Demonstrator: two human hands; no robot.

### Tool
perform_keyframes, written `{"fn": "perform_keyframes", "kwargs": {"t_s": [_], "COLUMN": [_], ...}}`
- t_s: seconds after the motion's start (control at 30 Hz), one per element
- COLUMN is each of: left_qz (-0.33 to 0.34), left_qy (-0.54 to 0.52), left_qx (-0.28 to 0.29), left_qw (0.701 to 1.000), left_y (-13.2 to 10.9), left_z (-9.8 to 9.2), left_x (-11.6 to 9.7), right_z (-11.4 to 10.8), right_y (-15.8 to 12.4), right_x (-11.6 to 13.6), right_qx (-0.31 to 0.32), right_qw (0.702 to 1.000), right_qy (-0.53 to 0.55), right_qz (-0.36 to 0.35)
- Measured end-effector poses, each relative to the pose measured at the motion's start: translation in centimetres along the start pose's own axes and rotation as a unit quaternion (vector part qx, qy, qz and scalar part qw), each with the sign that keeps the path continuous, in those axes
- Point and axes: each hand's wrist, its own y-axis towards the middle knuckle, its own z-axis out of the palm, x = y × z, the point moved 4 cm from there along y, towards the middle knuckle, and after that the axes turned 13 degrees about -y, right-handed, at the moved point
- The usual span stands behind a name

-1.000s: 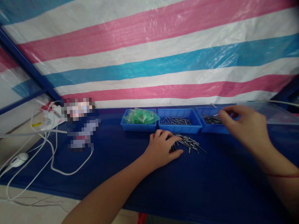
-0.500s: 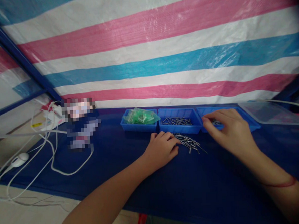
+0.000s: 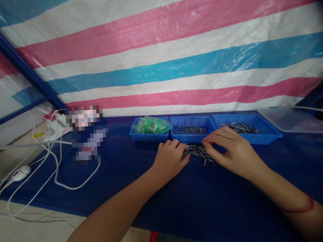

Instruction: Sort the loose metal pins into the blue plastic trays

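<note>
A loose pile of thin silver metal pins (image 3: 197,151), nail-like in shape, lies on the dark blue table in front of the middle bin. My left hand (image 3: 170,158) rests at the pile's left end, fingers curled and thumb bent in, with pin ends showing between thumb and forefinger. From the right, my right hand (image 3: 230,151) reaches to the pile's other side, its thumb and forefinger pinched together at the pins. Whatever sits between those fingertips is hidden. Behind the hands, the middle blue bin (image 3: 189,138) and the right blue bin (image 3: 267,137) hold similar pins.
The left blue bin (image 3: 150,136) holds a green plastic bag (image 3: 152,125) with pieces inside. A clear plastic sheet or lid (image 3: 294,121) lies at the right. White cables (image 3: 57,169) and a power strip (image 3: 57,126) occupy the left. A striped tarp (image 3: 158,63) hangs behind.
My right hand has moved left and slightly down, from over the right bin to the pile, uncovering that bin's pins. My left hand has barely shifted.
</note>
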Motion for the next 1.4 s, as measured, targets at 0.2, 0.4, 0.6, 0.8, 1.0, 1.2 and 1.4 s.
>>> {"fn": "perform_keyframes", "kwargs": {"t_s": [0.2, 0.4, 0.6, 0.8, 1.0, 1.2, 1.4], "left_qz": [0.013, 0.008, 0.014, -0.014, -0.012, 0.030, 0.036], "left_qy": [0.002, -0.085, -0.306, -0.396, -0.373, -0.345, -0.357], "left_qx": [0.018, -0.026, -0.099, -0.132, -0.083, -0.020, -0.045], "left_qw": [1.000, 0.996, 0.947, 0.909, 0.924, 0.938, 0.932], "left_y": [0.1, 0.3, 0.6, 0.6, 0.6, 0.6, 0.7], "left_z": [0.0, -0.6, -1.4, -1.3, -1.0, -0.5, -0.1], "left_x": [-0.1, 0.0, -0.1, 0.2, 0.0, -0.8, -0.4], "right_z": [0.5, 1.3, 2.2, 1.9, 1.6, 1.9, 1.3], "right_y": [-0.1, -0.3, -0.7, -0.6, -0.8, -0.9, -0.6], "right_x": [0.2, 0.5, 0.9, 0.6, -0.3, 0.2, 1.0], "right_qx": [0.033, 0.083, 0.121, 0.084, 0.044, 0.064, 0.040], "right_qw": [0.999, 0.996, 0.990, 0.984, 0.959, 0.961, 0.975], "right_qy": [0.013, 0.016, 0.063, 0.147, 0.208, 0.226, 0.204], "right_qz": [-0.010, -0.034, -0.015, 0.063, 0.188, 0.143, 0.079]}}
